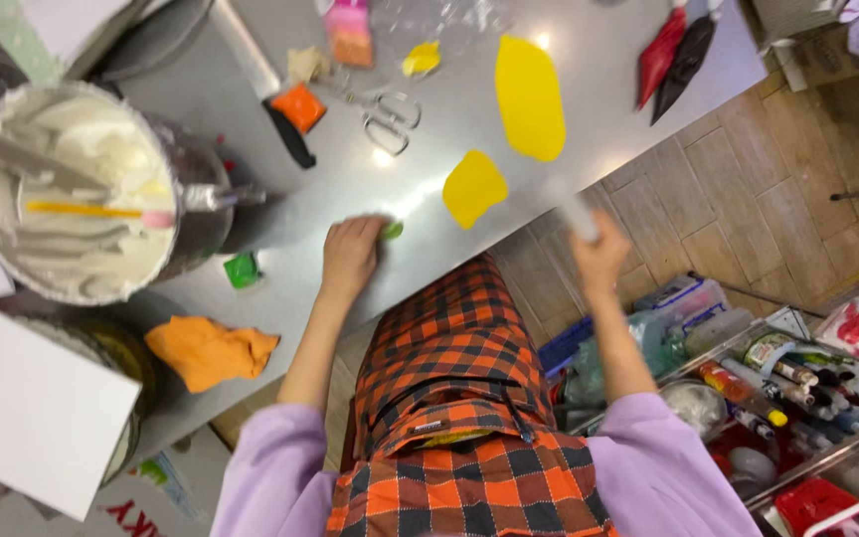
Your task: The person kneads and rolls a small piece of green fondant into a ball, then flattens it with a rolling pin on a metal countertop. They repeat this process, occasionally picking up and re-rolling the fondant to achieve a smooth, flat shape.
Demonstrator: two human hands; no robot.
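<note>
The left hand (350, 254) presses flat on a small green fondant piece (392, 231) on the grey bench (429, 139), while the right hand (599, 254) grasps a blurred white rolling pin (571, 207) near the yellow fondant sheets (473, 187), so the flattening step seems in hand.

The left hand (352, 254) hides most of a green lump (392, 230); the white roller (573, 207) is blurred.
</note>
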